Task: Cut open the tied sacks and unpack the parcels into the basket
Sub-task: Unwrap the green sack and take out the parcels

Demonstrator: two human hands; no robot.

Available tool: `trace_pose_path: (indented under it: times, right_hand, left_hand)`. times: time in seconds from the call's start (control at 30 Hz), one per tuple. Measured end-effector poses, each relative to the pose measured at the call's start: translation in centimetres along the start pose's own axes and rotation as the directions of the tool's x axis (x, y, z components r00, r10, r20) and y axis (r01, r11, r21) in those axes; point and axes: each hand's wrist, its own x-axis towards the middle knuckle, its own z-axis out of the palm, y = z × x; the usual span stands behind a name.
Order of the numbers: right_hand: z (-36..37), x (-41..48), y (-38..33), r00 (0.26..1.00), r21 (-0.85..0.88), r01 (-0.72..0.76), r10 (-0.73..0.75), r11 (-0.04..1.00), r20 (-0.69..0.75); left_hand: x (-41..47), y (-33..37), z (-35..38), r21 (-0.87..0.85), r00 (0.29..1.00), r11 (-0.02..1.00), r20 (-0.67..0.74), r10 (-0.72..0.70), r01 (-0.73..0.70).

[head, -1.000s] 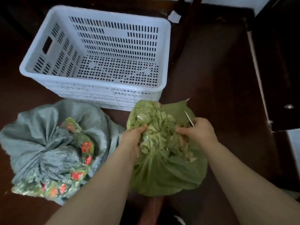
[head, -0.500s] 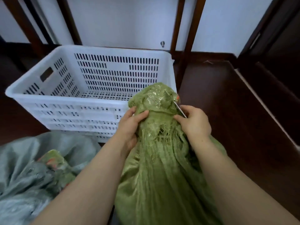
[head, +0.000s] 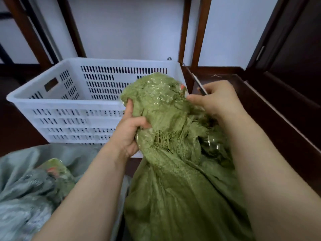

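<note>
A green woven sack stands lifted in front of me, its frayed mouth bunched at the top. Shiny clear-wrapped parcels show through the opening, level with the basket's near rim. My left hand grips the sack's left edge just below the mouth. My right hand pinches the sack's right edge and also holds a thin metal blade that points up and away. The white slotted plastic basket sits on the floor just behind the sack.
A grey sack lies open at lower left with wrapped parcels showing in it. Dark wooden floor runs to the right, bounded by a dark wooden panel. Wooden posts stand against the white wall behind the basket.
Both hands have lifted the green sack off the floor up to the basket's rim, and my view has tilted up. The sack's mouth has spread wider, showing more of the parcels.
</note>
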Motion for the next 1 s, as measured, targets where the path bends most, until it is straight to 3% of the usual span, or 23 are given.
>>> trace_pose_path:
  times: [0.1, 0.17, 0.23, 0.27, 0.33, 0.4, 0.47, 0.53, 0.6, 0.7, 0.83, 0.9, 1.0]
  right_hand:
    - [1.0, 0.2, -0.1, 0.997, 0.114, -0.008, 0.0, 0.993, 0.073]
    - [1.0, -0.1, 0.1, 1.0, 0.161, 0.001, -0.001, 0.987, 0.003]
    - [0.6, -0.4, 0.3, 0.993, 0.152, 0.028, -0.01, 0.988, -0.119]
    - [0.4, -0.4, 0.3, 0.985, 0.114, 0.043, -0.024, 0.993, -0.169]
    - [0.3, -0.5, 0.0, 0.974, 0.019, 0.074, -0.069, 0.997, -0.216]
    - [0.4, -1.1, -0.8, 0.985, 0.005, 0.101, -0.099, 0.995, -0.143]
    - [0.5, -2.2, -1.9, 0.994, 0.033, 0.082, -0.084, 0.996, 0.069]
    - [-0.2, -3.4, -2.7, 0.948, 0.086, -0.006, -0.022, 0.996, 0.317]
    - [-1.2, -4.3, -3.4, 0.886, 0.098, -0.127, 0.068, 0.987, 0.46]
    - [-2.0, -3.7, -3.3, 0.937, -0.041, -0.162, 0.167, 0.986, 0.306]
    - [-1.5, -2.7, -2.9, 0.993, 0.086, -0.118, 0.12, 0.989, -0.01]
    - [-1.2, -3.1, -3.1, 0.992, 0.239, -0.128, 0.127, 0.963, 0.019]
    - [-1.1, -3.6, -3.2, 0.977, 0.494, -0.209, 0.163, 0.844, 0.135]
  left_hand:
    - [-0.6, 1.0, 0.3, 0.093, 0.993, 0.996, 0.12, -0.015, 0.004]
    - [-1.0, 1.3, 0.2, 0.277, 0.994, 0.961, 0.11, -0.024, -0.008]
    - [-1.4, 2.0, 0.6, 0.483, 0.993, 0.876, -0.11, 0.047, 0.012]
    - [-1.5, 2.4, 0.8, 0.523, 0.956, 0.852, -0.258, 0.138, 0.018]
    - [-1.5, 3.5, 1.5, 0.483, 0.899, 0.875, -0.383, 0.211, 0.0]
    - [-1.7, 4.6, 2.8, 0.394, 0.943, 0.919, -0.308, 0.129, 0.003]
    - [-1.8, 5.0, 3.8, 0.393, 0.971, 0.919, -0.23, 0.061, 0.036]
    - [-2.0, 4.7, 4.2, 0.374, 0.97, 0.925, -0.241, 0.029, 0.066]
    - [-2.1, 4.0, 4.2, 0.293, 0.98, 0.955, -0.196, 0.023, 0.037]
    - [-2.2, 3.5, 4.3, 0.229, 0.989, 0.972, -0.13, 0.075, -0.044]
    - [-2.6, 2.9, 5.4, 0.306, 0.989, 0.943, -0.03, 0.148, -0.131]
    - [-2.6, 2.4, 5.5, 0.316, 0.988, 0.936, 0.035, 0.153, -0.156]
    - [-2.5, 2.2, 5.3, 0.338, 0.989, 0.931, 0.095, 0.115, -0.14]
